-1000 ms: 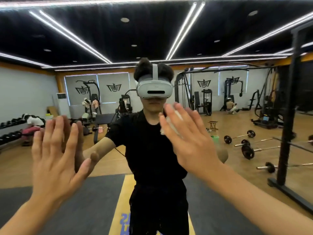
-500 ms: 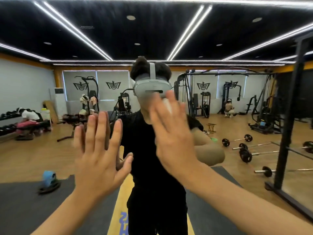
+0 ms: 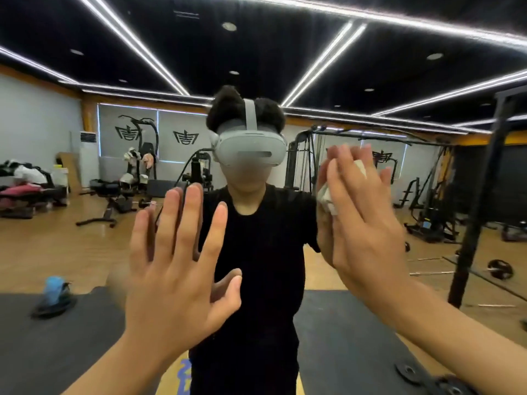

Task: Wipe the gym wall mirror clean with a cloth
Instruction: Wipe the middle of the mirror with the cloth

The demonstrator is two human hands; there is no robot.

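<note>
White light strips [image 3: 137, 44] are running across the black ceiling. A grey headset [image 3: 251, 151] is covering the face of a person in a black T-shirt. A blue object [image 3: 55, 287] is lying on the dark mat [image 3: 42, 352]. A barbell [image 3: 500, 269] is resting on the wooden floor near a black upright post [image 3: 482, 201].

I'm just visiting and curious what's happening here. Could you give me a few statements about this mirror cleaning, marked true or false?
1. The right hand presses a white cloth against the mirror. True.
2. The left hand holds a spray bottle. False: it holds nothing, fingers spread.
3. The reflected person wears a white top. False: the shirt is black.
4. A barbell shows in the reflection at the right. True.
</note>
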